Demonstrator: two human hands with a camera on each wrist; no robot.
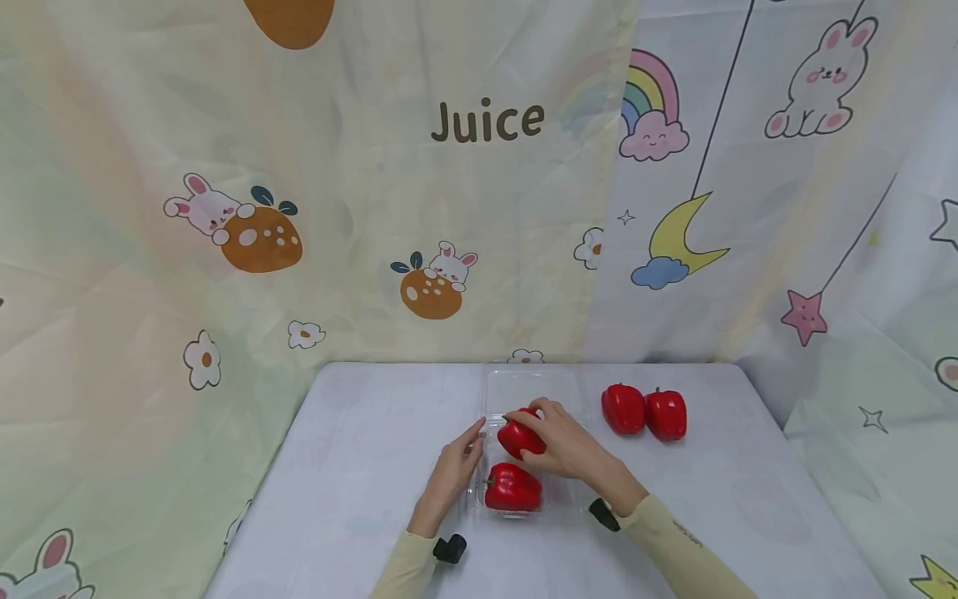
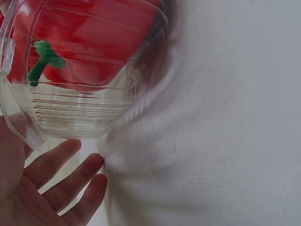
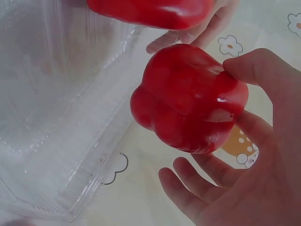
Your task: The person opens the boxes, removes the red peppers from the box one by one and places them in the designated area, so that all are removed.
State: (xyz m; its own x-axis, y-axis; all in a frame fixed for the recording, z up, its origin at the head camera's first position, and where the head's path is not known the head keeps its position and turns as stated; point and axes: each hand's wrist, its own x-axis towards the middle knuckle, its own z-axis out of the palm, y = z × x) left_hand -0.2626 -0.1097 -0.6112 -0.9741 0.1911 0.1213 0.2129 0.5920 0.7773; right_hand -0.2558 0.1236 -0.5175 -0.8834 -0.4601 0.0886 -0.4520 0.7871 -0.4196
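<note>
My right hand [image 1: 570, 445] pinches a shiny red bell pepper [image 1: 515, 439] above a clear plastic clamshell box [image 1: 531, 387]. In the right wrist view, thumb and fingers hold this pepper [image 3: 193, 101] from one side. A second red bell pepper [image 1: 512, 487] lies on its side in the near part of the box. Its green stem [image 2: 44, 61] shows through the clear wall in the left wrist view. My left hand [image 1: 451, 476] is at the left side of the box, fingers extended beside the wall [image 2: 80, 113]; whether they touch it I cannot tell.
Two more red bell peppers, one on the left [image 1: 623, 408] and one on the right [image 1: 666, 415], stand side by side to the right of the box. A white cloth covers the table [image 1: 359, 449]. Behind it hangs a printed curtain [image 1: 359, 208].
</note>
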